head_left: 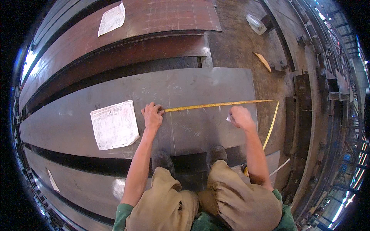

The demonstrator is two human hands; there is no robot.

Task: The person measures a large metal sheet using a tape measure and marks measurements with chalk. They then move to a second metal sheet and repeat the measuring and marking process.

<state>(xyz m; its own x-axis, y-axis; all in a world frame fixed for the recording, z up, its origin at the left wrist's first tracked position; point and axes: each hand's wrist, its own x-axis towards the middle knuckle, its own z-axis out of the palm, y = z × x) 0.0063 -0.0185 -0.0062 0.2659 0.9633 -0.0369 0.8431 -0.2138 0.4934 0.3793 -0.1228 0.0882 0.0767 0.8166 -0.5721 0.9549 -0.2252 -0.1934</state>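
A yellow tape measure (204, 105) lies stretched along a grey steel plate (192, 84). My left hand (153, 116) is closed on its left end, holding it against the plate. Past the plate's right edge the blade bends sharply and runs back toward me. My right hand (242, 117), in a fist just below the blade, grips a small whitish piece that looks like chalk. Faint white marks and a line across the plate show beneath the tape. Left of my left hand lies a white printed sheet (115, 125).
A reddish-brown steel beam (165, 17) with another paper sheet (111, 19) lies beyond the plate, across a dark gap. On the floor at far right are a clear plastic bottle (256, 24) and a wood scrap (263, 62). My boots (216, 155) stand at the near edge.
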